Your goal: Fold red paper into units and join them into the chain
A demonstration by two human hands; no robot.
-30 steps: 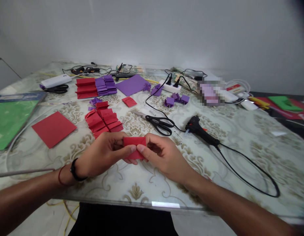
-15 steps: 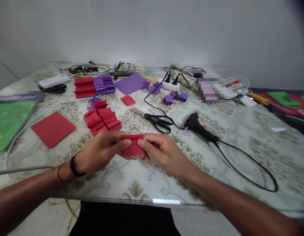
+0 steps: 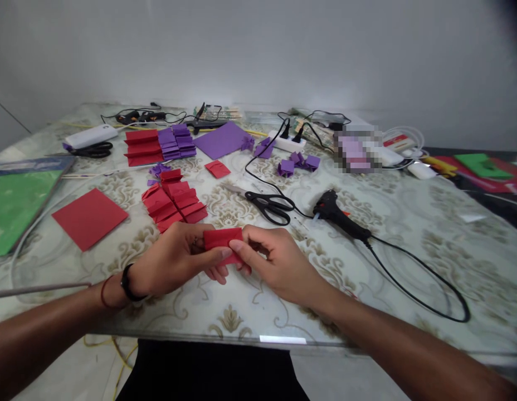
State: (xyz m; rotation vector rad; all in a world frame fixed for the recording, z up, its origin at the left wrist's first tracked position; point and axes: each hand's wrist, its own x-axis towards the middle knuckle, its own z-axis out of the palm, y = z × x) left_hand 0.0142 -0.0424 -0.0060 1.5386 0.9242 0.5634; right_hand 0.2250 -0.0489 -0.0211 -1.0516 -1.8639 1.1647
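Both hands grip one small folded piece of red paper (image 3: 219, 238) just above the table's near part. My left hand (image 3: 179, 259) pinches its left side, thumb lying across the front face. On the right side, my right hand (image 3: 275, 259) pinches it with the thumb on the front; the fingers behind the paper are partly hidden. Just beyond my left hand lie several pleated red paper pieces (image 3: 175, 197). A flat red paper square (image 3: 90, 219) rests to the left. Black-handled scissors (image 3: 269, 205) lie beyond my right hand, blades pointing left.
A black glue gun (image 3: 340, 217) lies right of the scissors, its cable looping toward me. Farther back are purple paper (image 3: 223, 140), folded purple pieces (image 3: 286, 168), a white power strip (image 3: 287, 142) and pleated red and purple strips (image 3: 144, 147). A green sheet (image 3: 22, 203) lies far left.
Both thumbs have moved closer together across the red paper, the left one sliding right. The paper has shifted slightly left and tilted a little. Other things stay where they were.
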